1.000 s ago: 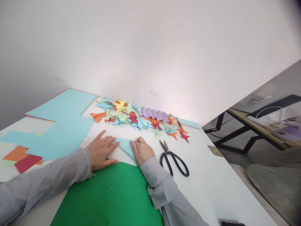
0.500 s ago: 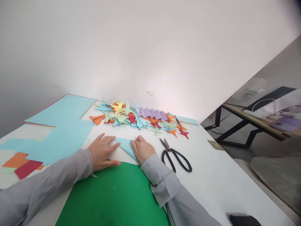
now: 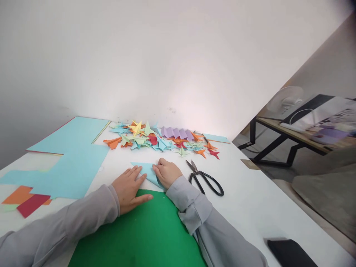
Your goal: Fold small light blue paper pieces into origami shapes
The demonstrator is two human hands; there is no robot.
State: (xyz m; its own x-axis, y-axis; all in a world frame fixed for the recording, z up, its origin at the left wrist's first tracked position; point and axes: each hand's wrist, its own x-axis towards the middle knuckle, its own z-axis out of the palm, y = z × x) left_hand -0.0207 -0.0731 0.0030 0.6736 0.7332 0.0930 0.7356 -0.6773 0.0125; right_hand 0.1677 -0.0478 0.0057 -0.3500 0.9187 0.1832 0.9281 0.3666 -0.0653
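Observation:
A folded light-blue sheet of paper lies on the white table in front of me, with a slanting folded edge along its lower side. My left hand rests flat with fingers spread; its fingertips press the paper's left part and its thumb reaches over the green sheet. My right hand is closed at the paper's right side, thumb and bent fingers against it. What lies under its curled fingers is hidden. Black-handled scissors lie partly open to the right of my right hand.
Several folded paper planes in many colours are heaped along the wall, with a pleated purple paper. Blue sheets and orange and red pieces lie at left. A black object sits at the near right.
My left hand has moved right and nearer to me, its fingertips now on the paper. The right hand stays closed at the paper's right side. The camera view has shifted slightly.

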